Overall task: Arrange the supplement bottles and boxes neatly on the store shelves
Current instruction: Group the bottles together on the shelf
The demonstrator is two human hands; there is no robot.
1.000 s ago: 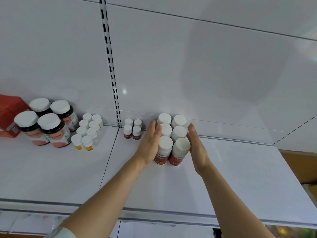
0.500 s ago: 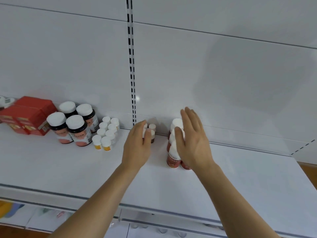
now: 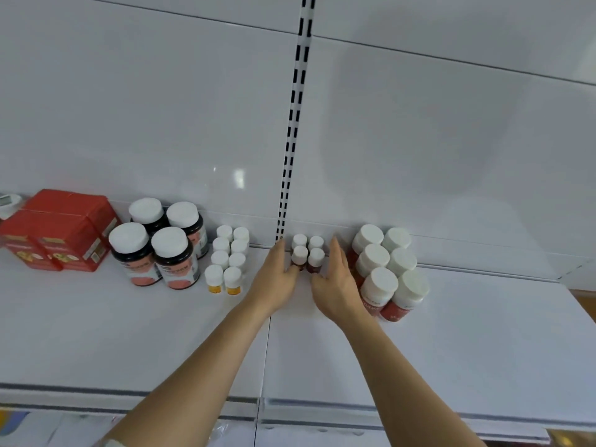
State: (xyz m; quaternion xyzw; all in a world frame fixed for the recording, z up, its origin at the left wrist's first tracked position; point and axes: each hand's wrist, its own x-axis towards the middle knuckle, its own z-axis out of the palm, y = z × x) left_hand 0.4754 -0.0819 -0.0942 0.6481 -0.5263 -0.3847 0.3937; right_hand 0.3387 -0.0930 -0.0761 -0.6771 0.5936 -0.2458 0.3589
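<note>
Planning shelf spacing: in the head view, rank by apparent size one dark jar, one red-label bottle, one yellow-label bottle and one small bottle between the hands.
1. Dark jar
2. Red-label bottle, slightly smaller
3. Yellow-label bottle and small bottle: too alike to rank.

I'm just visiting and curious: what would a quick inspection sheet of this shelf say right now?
Surface: white shelf, two boards meeting at a seam near the middle.
Job's things: four small dark bottles in a two-by-two block; six red-label bottles to their right; eight small yellow-label bottles, four large dark bottles and red boxes to the left.
Clutter: a small white object at the far left edge, unclear what.
Hands: left hand and right hand, fingers straight, flank the small dark bottles, one on each side.
Cables: nothing seen.
Surroundings: white back panel with a slotted upright; a lower shelf partly visible below.
</note>
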